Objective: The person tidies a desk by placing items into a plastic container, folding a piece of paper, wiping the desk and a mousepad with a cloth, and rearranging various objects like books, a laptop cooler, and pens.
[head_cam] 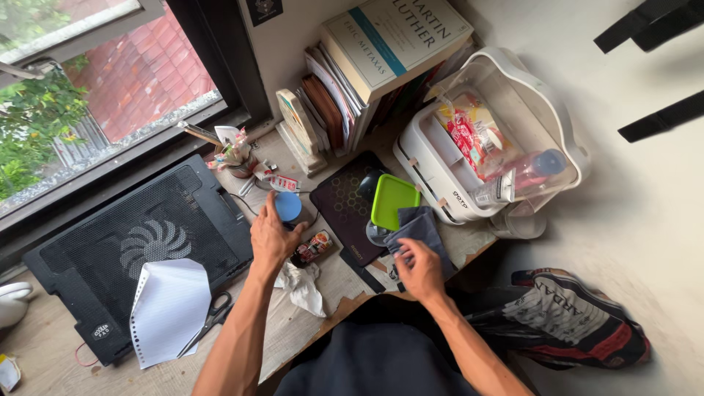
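I am seeing my left hand (270,236) spreading over the blue lid (288,206) mid-frame; my right hand (420,269) is pinching the grey cloth (419,227), likely soft, light, easiest gripped by its edge.

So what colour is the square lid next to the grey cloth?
Bright green lid, seen best in the head view.

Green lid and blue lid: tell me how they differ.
The green lid is squarish and rests untouched on the mouse pad; the blue lid is round, smaller, and sits at the left hand fingertips. The right hand grips a dark cloth beside the green lid.
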